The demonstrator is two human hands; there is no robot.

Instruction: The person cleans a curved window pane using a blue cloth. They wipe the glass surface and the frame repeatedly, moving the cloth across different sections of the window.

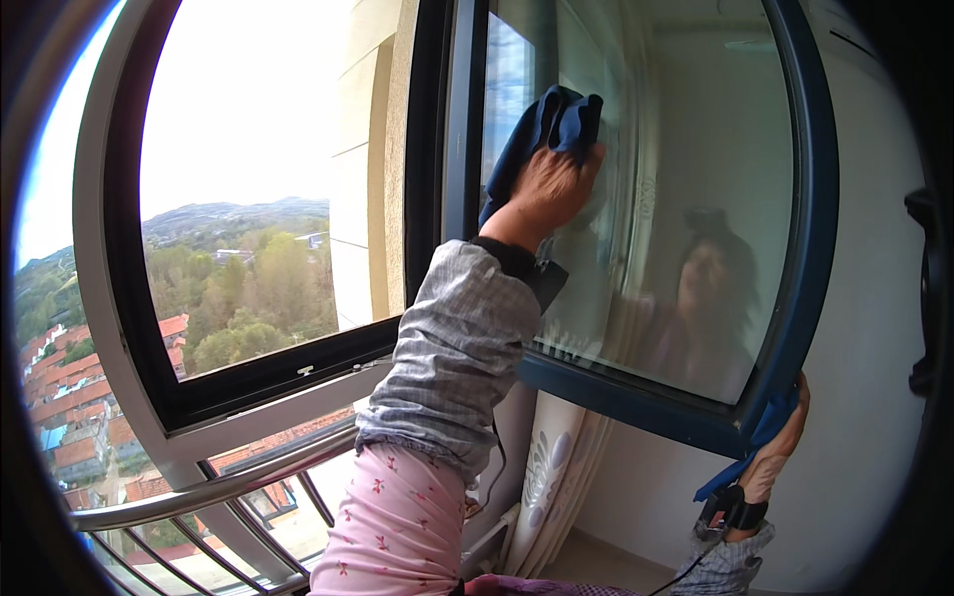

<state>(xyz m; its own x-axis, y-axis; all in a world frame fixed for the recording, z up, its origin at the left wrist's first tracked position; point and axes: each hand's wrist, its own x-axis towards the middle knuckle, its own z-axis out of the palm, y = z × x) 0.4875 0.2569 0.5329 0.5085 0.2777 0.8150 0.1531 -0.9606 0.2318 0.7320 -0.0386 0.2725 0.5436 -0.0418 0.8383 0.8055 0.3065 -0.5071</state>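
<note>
My left hand (553,187) is raised, its fingers closed on a dark blue cloth (566,119) pressed to the glass pane (686,169) of an open window sash. Part of the cloth hangs down beside the wrist. At the lower right corner of the sash's dark blue frame (636,405), my right hand (785,437) grips the edge with another blue cloth (773,421) between palm and frame. Its fingertips are partly hidden. A wearer's reflection shows faintly in the pane. Grey sleeves cover both arms, with a pink patterned sleeve on the left upper arm.
On the left, the window opening (238,248) looks out from high up onto trees, hills and red roofs. A metal railing (219,497) crosses below it. A patterned curtain (552,467) hangs beneath the sash, by a white wall (865,298). Thin cables run near both arms.
</note>
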